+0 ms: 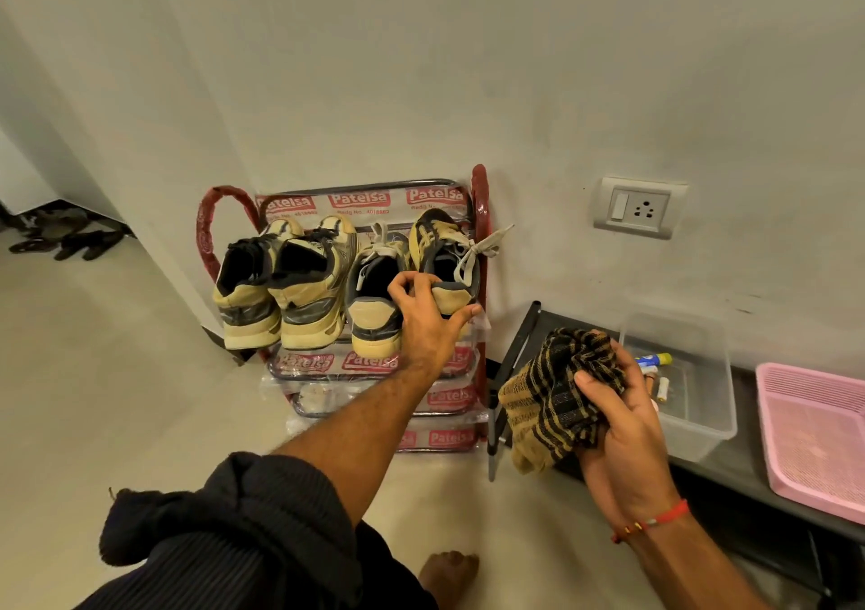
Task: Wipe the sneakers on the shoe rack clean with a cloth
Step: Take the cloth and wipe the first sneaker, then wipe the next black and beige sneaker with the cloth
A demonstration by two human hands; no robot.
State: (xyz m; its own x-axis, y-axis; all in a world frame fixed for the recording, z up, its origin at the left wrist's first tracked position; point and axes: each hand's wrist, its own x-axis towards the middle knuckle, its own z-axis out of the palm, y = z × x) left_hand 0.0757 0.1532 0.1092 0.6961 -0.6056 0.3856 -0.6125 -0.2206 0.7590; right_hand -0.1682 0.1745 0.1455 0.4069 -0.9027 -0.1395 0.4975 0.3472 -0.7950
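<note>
The left hand point(428, 312) grips the heel of the right-most sneaker point(444, 258) on the rack point(480, 207). The right hand point(622, 422) holds a bunched cloth point(547, 403).

Four worn tan-and-grey sneakers sit heels-out on the top shelf of the shoe rack point(480, 216), red-framed, still plastic-wrapped. The rightmost sneaker point(444, 253), loose white laces trailing over the rack's right post, is tilted up at the heel. The cloth point(557, 394), black-and-tan checked, hangs bunched right of the rack.
</note>
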